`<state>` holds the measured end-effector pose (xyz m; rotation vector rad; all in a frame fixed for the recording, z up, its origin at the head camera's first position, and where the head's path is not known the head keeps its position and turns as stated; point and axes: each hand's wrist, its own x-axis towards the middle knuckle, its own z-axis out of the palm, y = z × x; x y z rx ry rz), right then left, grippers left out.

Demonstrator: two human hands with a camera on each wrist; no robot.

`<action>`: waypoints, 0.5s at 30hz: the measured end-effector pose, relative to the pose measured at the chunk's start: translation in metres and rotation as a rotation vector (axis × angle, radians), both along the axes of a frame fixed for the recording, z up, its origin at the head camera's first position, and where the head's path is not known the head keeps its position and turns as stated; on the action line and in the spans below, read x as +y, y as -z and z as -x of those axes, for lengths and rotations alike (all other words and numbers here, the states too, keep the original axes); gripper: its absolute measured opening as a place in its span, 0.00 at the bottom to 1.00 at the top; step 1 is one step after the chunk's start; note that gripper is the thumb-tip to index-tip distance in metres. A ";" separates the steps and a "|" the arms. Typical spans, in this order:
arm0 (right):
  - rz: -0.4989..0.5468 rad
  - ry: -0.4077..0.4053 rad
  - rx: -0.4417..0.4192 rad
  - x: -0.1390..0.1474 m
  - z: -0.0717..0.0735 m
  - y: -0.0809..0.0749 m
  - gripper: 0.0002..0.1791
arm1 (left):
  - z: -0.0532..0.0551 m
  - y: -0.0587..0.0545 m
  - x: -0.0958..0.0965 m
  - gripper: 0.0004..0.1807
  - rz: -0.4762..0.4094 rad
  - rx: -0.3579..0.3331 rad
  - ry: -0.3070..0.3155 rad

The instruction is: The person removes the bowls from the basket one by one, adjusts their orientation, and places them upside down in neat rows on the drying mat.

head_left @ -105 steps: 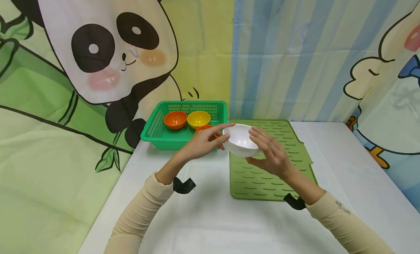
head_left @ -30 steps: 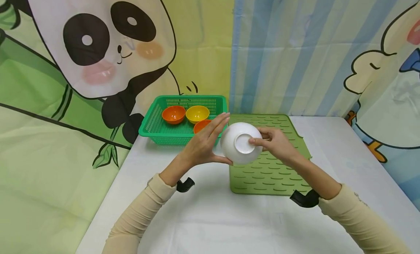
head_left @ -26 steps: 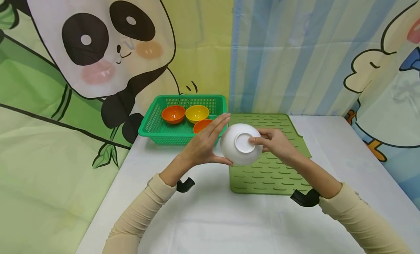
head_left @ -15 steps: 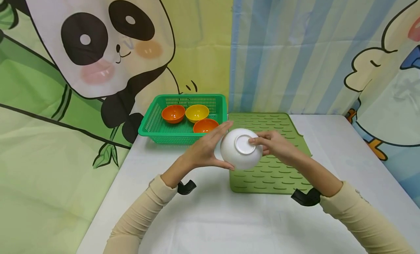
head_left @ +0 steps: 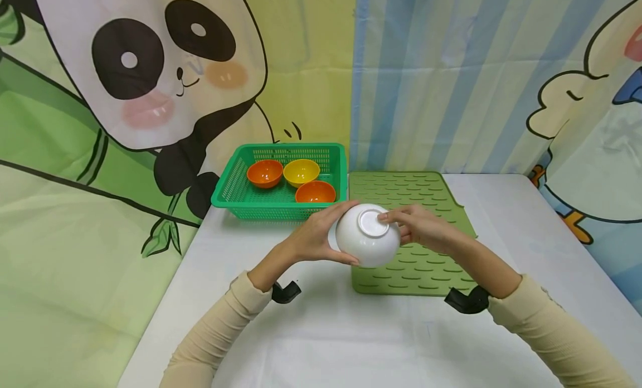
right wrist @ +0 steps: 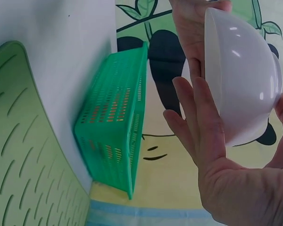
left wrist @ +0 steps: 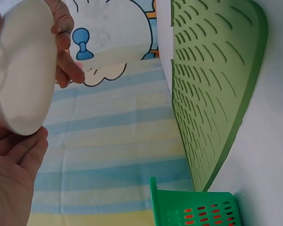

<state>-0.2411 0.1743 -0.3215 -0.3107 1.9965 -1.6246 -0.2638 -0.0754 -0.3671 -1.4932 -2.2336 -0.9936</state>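
A white bowl (head_left: 368, 246) is held in the air between both hands, tipped so its foot ring faces the head camera. My left hand (head_left: 316, 237) grips its left side, thumb low and fingers along the upper edge. At the right, my right hand (head_left: 426, 227) has its thumb on the foot ring and its fingers over the rim; the left wrist view shows the pale inside of the bowl (left wrist: 26, 66). From the right wrist, the bowl (right wrist: 245, 80) appears side-on, its glossy outside facing away from the green basket (right wrist: 111, 117).
The green basket (head_left: 271, 212) stands at the back, holding an orange bowl (head_left: 264, 174), a yellow bowl (head_left: 301, 173) and another orange bowl (head_left: 315, 193). Beside it, a green ridged mat (head_left: 411, 279) lies on the white table (head_left: 321, 338), partly beneath the hands. Printed curtains hang behind.
The bowl's inside faced the head camera at first; now its base does, and the right thumb sits on the foot ring. Lately both hands have lowered slightly, and the left fingers have closed onto the bowl.
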 end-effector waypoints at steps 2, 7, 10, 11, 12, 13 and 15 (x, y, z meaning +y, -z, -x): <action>0.006 -0.007 -0.022 -0.001 0.000 0.001 0.35 | -0.001 0.000 0.000 0.57 -0.002 -0.017 -0.003; 0.034 -0.022 -0.056 -0.002 0.001 0.003 0.34 | -0.002 0.001 -0.001 0.56 -0.005 -0.051 -0.009; 0.044 -0.028 -0.066 -0.001 0.002 0.005 0.34 | -0.003 0.002 -0.002 0.55 -0.008 -0.056 -0.012; 0.046 -0.029 -0.071 -0.001 0.002 0.005 0.34 | -0.003 0.002 -0.002 0.54 -0.010 -0.056 -0.011; 0.046 -0.029 -0.075 -0.002 0.002 0.005 0.34 | -0.003 0.002 -0.002 0.54 -0.012 -0.055 -0.013; 0.044 -0.029 -0.078 -0.002 0.002 0.006 0.34 | -0.003 0.003 -0.002 0.54 -0.013 -0.054 -0.014; 0.040 -0.026 -0.089 -0.002 0.002 0.006 0.34 | -0.003 0.003 -0.002 0.54 -0.017 -0.055 -0.013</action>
